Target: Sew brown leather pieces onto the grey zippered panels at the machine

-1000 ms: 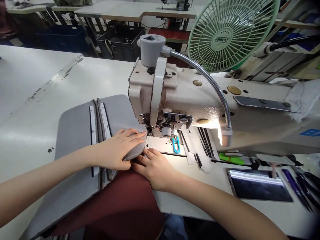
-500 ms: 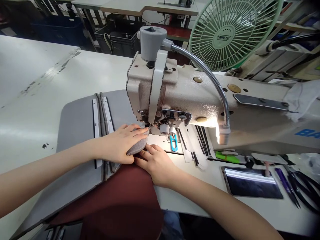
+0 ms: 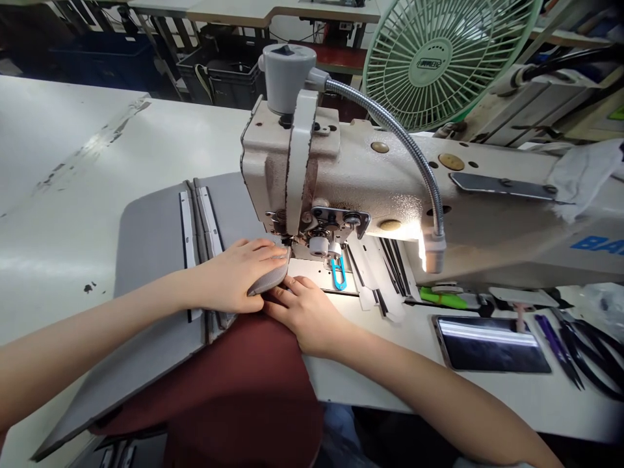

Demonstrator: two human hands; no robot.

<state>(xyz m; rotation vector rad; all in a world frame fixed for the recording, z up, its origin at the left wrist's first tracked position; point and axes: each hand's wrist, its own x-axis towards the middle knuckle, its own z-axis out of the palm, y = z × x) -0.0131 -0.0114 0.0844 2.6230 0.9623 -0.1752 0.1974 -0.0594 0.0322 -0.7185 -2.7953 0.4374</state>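
My left hand [image 3: 238,274] lies palm down on a grey mesh-covered fabric piece [image 3: 268,281], fingers stretched toward the needle area of the sewing machine [image 3: 287,156]. Just below, my right hand [image 3: 308,315] grips the piece's near edge, its fingertips partly hidden under the fabric. This piece belongs to a larger grey panel [image 3: 146,227] with two white strips [image 3: 187,227] along a dark seam. A dark red panel [image 3: 244,383] hangs from it over the table's front edge. The needle and presser foot are mostly hidden behind my left fingertips.
A blue clip-shaped part [image 3: 338,273] sits by the machine head, beside white and black strips [image 3: 377,279]. Further right lie a phone [image 3: 492,344], a purple tool [image 3: 558,348] and black-handled scissors [image 3: 589,357]. A lit gooseneck lamp [image 3: 433,253] and a green fan [image 3: 431,62] stand behind.
The grey piece under my left hand has turned slightly, showing less mesh surface. Both hands keep nearly the same places at the machine. The whole view has shifted a little.
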